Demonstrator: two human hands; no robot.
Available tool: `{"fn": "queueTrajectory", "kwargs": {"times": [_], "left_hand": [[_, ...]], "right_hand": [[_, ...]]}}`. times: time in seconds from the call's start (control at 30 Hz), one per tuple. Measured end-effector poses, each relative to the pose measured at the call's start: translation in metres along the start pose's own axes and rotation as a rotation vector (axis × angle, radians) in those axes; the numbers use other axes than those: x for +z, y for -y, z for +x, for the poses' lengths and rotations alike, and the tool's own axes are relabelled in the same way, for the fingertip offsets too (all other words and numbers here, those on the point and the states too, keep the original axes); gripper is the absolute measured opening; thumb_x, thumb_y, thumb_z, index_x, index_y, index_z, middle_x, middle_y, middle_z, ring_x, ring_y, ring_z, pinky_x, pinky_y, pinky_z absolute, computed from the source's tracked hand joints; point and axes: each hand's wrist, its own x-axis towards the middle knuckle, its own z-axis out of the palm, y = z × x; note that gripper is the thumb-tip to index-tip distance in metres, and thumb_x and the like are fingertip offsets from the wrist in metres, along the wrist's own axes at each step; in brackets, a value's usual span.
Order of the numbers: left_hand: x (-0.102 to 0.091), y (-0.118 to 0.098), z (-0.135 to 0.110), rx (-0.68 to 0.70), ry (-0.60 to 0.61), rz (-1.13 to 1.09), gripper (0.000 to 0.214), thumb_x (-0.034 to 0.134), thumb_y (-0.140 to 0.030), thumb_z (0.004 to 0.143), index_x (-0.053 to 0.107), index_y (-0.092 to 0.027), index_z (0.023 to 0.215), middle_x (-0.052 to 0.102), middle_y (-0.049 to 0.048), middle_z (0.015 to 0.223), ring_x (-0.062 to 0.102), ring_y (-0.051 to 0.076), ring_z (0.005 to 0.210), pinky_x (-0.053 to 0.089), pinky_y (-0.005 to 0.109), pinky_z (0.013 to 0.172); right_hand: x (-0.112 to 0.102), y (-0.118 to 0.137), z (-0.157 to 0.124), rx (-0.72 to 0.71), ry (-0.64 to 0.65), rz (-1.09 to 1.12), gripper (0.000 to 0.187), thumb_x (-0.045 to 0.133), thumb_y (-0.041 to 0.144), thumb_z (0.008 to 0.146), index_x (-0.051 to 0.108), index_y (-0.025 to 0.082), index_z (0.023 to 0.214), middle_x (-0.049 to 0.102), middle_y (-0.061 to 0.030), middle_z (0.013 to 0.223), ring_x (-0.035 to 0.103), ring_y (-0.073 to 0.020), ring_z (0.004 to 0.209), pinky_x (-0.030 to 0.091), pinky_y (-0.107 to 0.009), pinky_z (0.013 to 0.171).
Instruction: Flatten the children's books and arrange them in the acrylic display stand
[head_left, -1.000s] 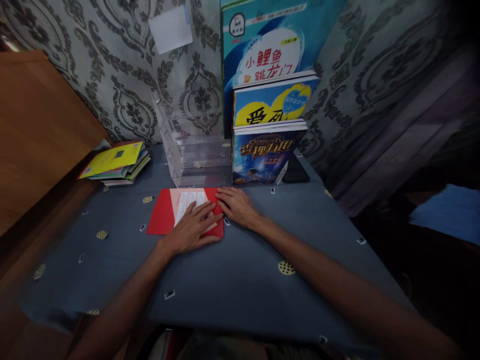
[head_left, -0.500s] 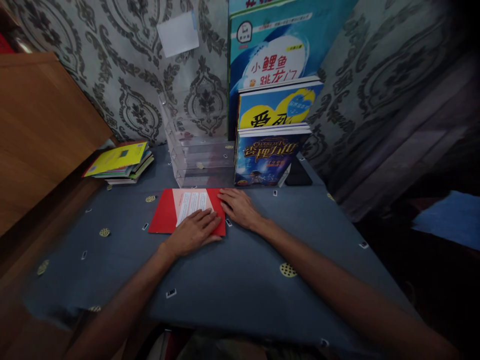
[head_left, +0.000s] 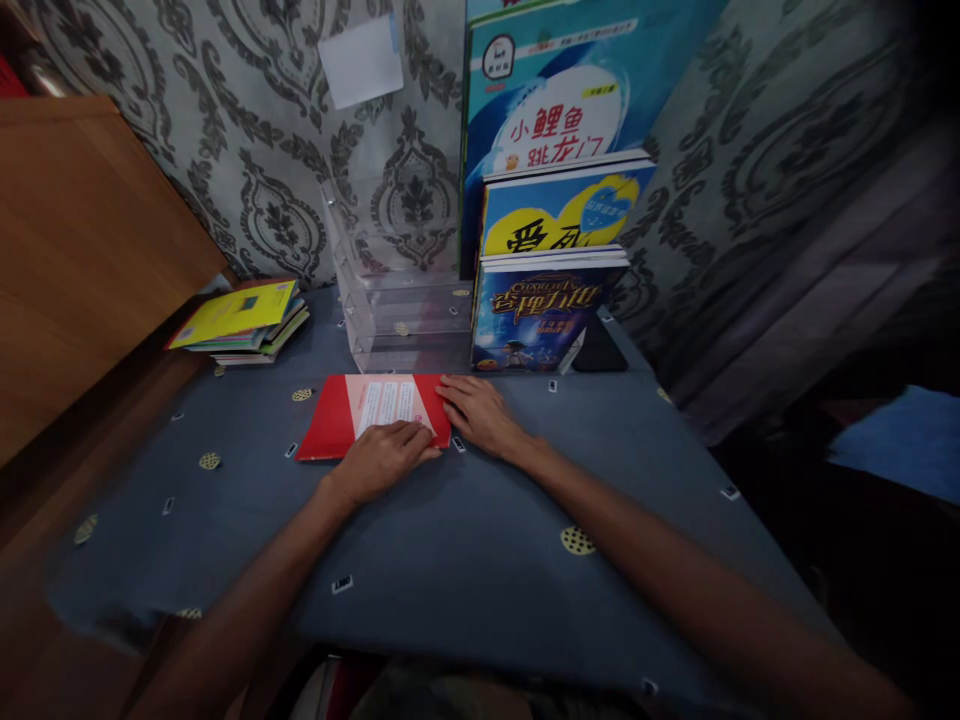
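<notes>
The red booklet (head_left: 330, 425) is laid on the counter (head_left: 487, 560), just in front of the clear rack (head_left: 412, 352). Its near edge is raised slightly, gripped by the fingers of the left hand (head_left: 386, 460); its right edge is covered by the right hand (head_left: 481, 415), fingers extended. Open room is found farther in front of the rack. The left thumb is partly hidden; a dark object (head_left: 602, 347) right of the rack is hardly made out.
</notes>
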Motion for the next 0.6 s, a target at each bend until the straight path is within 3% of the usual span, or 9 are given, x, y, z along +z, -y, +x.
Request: {"fn": "queueTrajectory", "kwargs": {"times": [0.13,0.23,0.6], "left_hand": [[0.0003,-0.0002,-0.0007,0.007,-0.014,0.010,0.034,0.036,-0.039,0.109,0.062,-0.018,0.102,0.075,0.0089,0.098,0.073,0.017,0.088,0.056,0.027,0.074],[-0.0013,-0.0003,-0.0001,0.017,-0.029,0.062,0.034,0.036,-0.037,0.109,0.061,-0.018,0.098,0.073,0.0059,0.086,0.071,0.015,0.079,0.054,0.025,0.068],[-0.0013,0.0030,0.0010,0.059,-0.231,0.099,0.031,0.040,-0.028,0.108,0.059,-0.017,0.085,0.064,0.0015,0.067,0.061,0.014,0.061,0.041,0.024,0.055]], "right_hand": [[-0.0019,0.0001,-0.0008,-0.025,0.034,-0.002,0.047,0.050,0.008,0.090,0.067,0.016,0.133,0.062,-0.0160,0.144,0.055,-0.0293,0.132,0.044,-0.050,0.109],[-0.0020,0.0004,-0.0012,-0.028,0.041,0.004,0.051,0.052,0.007,0.085,0.066,0.016,0.133,0.060,-0.0162,0.145,0.053,-0.0297,0.136,0.041,-0.051,0.112],[-0.0030,-0.0026,-0.0046,-0.186,0.040,0.214,0.046,0.054,0.009,0.081,0.074,0.019,0.121,0.066,-0.0150,0.138,0.054,-0.0302,0.136,0.041,-0.056,0.111]]}}
